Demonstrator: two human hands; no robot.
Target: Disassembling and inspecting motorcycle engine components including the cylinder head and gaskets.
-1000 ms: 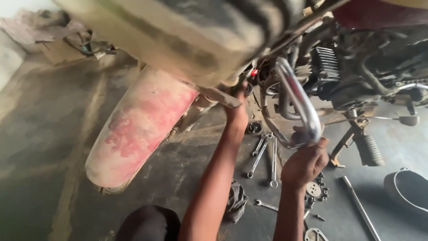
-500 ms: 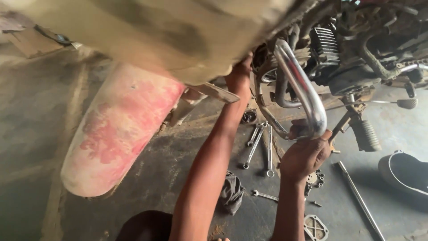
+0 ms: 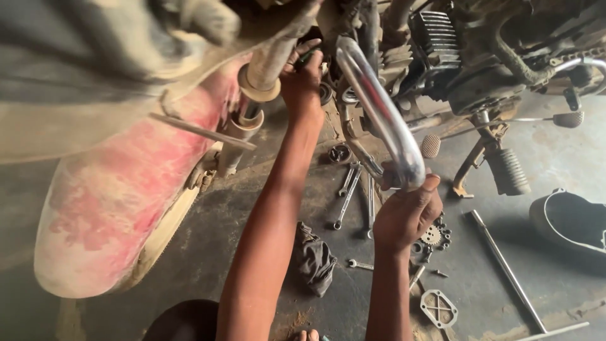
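Two hands share the work. The right hand (image 3: 407,215) is closed around the lower bend of the chrome exhaust pipe (image 3: 379,113), thumb up against the curve. The left hand (image 3: 302,76) reaches to the pipe's upper end beside the engine (image 3: 442,50); whether its fingers pinch anything cannot be told. If the upper end came loose suddenly, the pipe's weight could twist out of the one-handed hold and drop onto the wrenches (image 3: 353,189) and sprocket (image 3: 432,235) directly below the right hand.

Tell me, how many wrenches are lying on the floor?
4: three wrenches lie together between the two forearms, and a smaller wrench lies beside the dark rag. The arms may hide others.
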